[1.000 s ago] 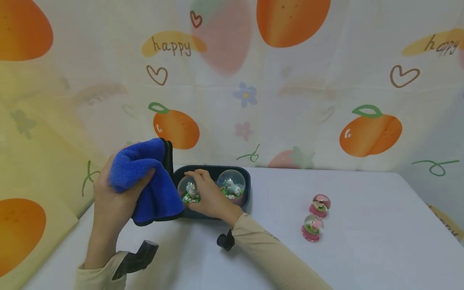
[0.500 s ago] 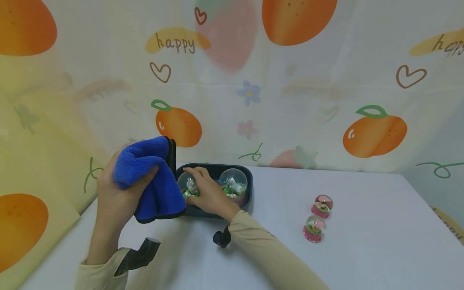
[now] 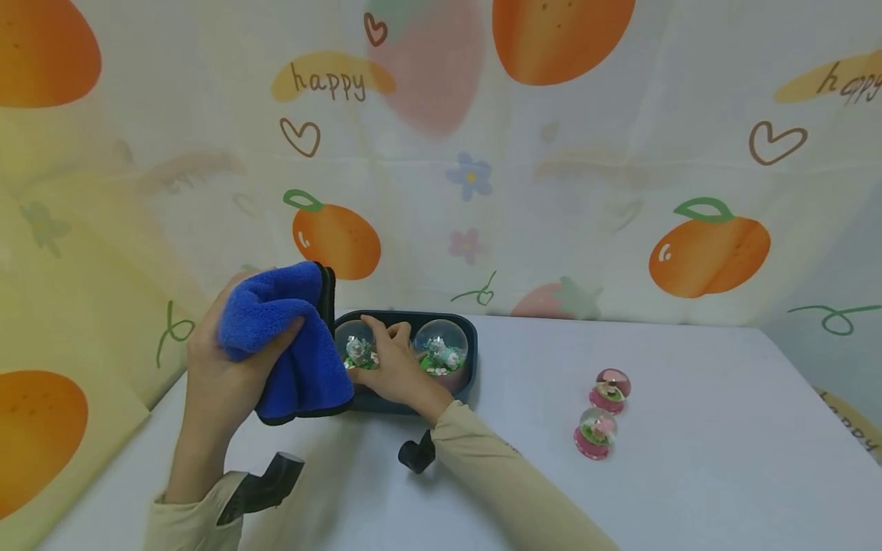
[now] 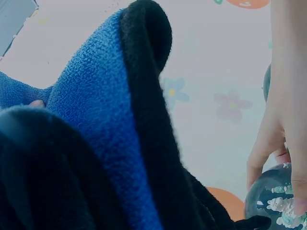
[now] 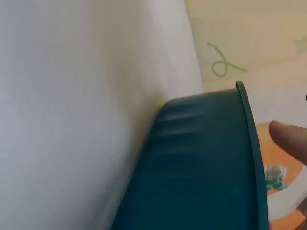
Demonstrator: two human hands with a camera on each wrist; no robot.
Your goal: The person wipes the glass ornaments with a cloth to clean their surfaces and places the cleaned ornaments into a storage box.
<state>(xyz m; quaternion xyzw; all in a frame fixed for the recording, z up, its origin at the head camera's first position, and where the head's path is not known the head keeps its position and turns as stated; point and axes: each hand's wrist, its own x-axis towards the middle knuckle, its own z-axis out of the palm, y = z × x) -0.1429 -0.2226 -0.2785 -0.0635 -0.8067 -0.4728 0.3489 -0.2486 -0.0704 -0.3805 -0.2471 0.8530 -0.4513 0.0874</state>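
Note:
My left hand (image 3: 230, 383) grips a folded blue microfiber cloth (image 3: 282, 337) with black edging, raised beside the tray. In the left wrist view the cloth (image 4: 100, 100) fills much of the picture. My right hand (image 3: 396, 367) reaches into a dark teal tray (image 3: 471, 360), its fingers and thumb curved around the right side of a clear snow globe (image 3: 353, 344) with a white figure inside. In the right wrist view the thumb (image 5: 290, 139) shows above the tray rim. A second clear globe (image 3: 441, 344) stands in the tray's right half.
Two small pink-based globes stand on the white table at the right: a pink-topped one (image 3: 609, 389) and a clear one (image 3: 596, 432) in front of it. A printed fabric backdrop (image 3: 551, 153) hangs behind the table.
My right fingers have shifted off the front of the left globe toward its right side, and that globe sits slightly farther back. My left hand and the cloth have barely moved.

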